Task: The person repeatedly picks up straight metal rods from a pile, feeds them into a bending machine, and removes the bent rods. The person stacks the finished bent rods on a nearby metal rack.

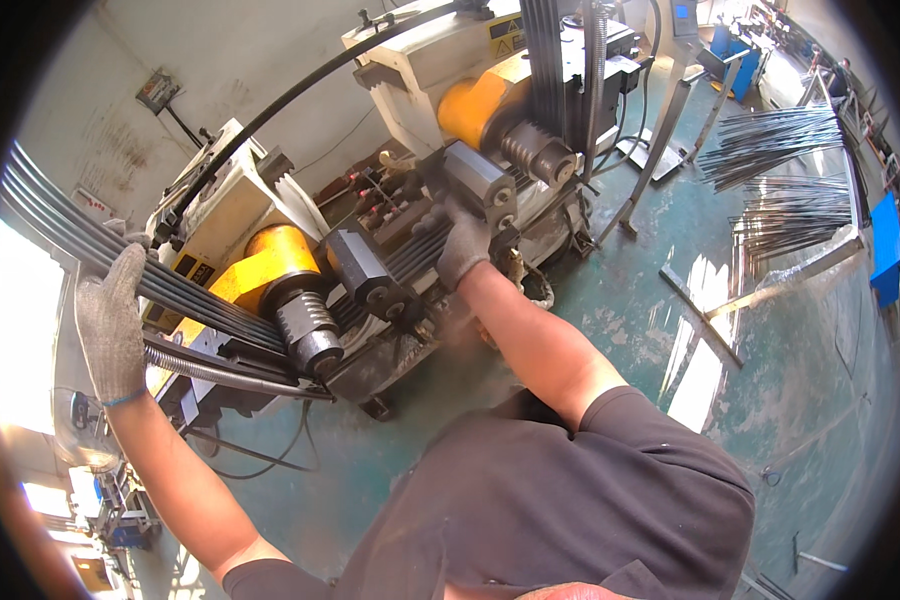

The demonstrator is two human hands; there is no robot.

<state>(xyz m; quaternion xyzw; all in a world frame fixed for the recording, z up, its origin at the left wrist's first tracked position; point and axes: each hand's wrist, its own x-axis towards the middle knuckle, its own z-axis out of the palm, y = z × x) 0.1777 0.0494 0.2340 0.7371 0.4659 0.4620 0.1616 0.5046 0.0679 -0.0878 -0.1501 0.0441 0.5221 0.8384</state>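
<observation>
A bundle of several dark metal rods (420, 255) runs through a two-headed bending machine and bends upward at both ends. My left hand (116, 322), in a grey knit glove, grips the raised left end of the rods, thumb on the near side and fingertips showing behind. My right hand (465, 244), gloved too, lies over the middle rods against the right dark clamp block (480, 180). Its fingers are blurred and partly hidden, so their hold is unclear. Left of it sits another clamp block (360, 266), beside the left ridged bending roller (307, 326).
Yellow bending arms (277, 262) flank the blocks, with a second ridged roller (536, 150) at right. A black hose (307, 79) arches above. More rods (787, 142) lie on a rack at far right. A metal bar (701, 315) extends over the green floor.
</observation>
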